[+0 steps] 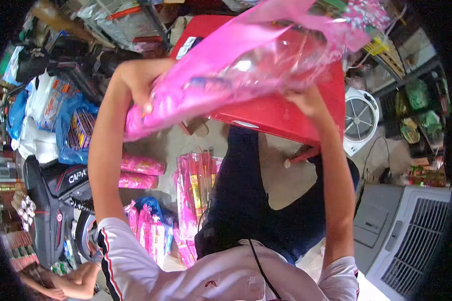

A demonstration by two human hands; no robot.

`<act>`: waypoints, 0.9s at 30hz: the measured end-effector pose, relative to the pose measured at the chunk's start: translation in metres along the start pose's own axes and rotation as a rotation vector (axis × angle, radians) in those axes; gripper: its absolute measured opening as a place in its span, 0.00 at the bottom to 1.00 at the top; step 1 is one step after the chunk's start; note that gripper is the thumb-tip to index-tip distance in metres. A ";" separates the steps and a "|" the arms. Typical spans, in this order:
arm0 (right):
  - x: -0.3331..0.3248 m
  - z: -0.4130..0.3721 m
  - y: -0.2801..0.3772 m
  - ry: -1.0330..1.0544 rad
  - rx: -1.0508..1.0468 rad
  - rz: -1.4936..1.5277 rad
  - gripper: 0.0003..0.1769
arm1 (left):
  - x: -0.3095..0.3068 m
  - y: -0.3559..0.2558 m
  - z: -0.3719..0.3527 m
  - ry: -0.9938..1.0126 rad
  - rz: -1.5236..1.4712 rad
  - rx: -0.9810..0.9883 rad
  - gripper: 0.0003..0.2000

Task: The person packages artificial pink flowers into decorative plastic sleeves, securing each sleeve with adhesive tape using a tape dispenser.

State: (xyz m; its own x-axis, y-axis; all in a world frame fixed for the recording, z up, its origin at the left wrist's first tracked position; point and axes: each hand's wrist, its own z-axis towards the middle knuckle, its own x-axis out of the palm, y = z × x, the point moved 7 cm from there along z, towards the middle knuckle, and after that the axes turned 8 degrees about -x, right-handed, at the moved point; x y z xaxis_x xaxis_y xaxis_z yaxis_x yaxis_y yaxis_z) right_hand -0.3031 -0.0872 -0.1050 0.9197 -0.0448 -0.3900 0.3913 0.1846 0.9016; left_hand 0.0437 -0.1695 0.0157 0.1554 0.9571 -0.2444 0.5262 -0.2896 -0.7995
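Note:
A long pink and clear plastic bag (201, 88) is held aslant above the red table (266, 118), smeared by motion. My left hand (144, 83) is closed round its lower left end. On the bag's lower right edge, my right hand (306, 100) grips the plastic, its fingers partly hidden and blurred. Something blue shows through the clear part, but I cannot make out the contents. The upper right end of the bag has a speckled, flowery look.
Pink packs (140, 173) and sleeves of thin sticks (198, 185) lie on the floor left of my legs. A motorbike seat (45, 200) and blue bags (68, 125) are at left. At right stand a white fan (360, 118) and a grey air cooler (412, 236). Another person's arm (70, 283) shows lower left.

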 end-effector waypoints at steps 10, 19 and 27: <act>-0.175 -0.082 -0.070 -0.066 0.266 -0.397 0.10 | 0.090 0.020 0.031 -0.149 0.032 0.473 0.51; -0.180 -0.103 -0.053 -0.309 0.160 -0.416 0.23 | 0.164 0.045 0.072 -0.182 -0.376 0.302 0.49; -0.203 -0.115 -0.098 -0.271 0.388 -0.562 0.41 | 0.191 0.051 0.096 -0.182 -0.485 0.283 0.47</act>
State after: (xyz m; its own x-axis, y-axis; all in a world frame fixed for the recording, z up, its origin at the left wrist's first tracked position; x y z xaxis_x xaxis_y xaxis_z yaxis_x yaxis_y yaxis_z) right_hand -0.5322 0.0166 -0.1356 0.5330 -0.2814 -0.7980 0.7428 -0.2959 0.6005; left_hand 0.0194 -0.0018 -0.1242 -0.2065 0.9717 0.1151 0.2537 0.1668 -0.9528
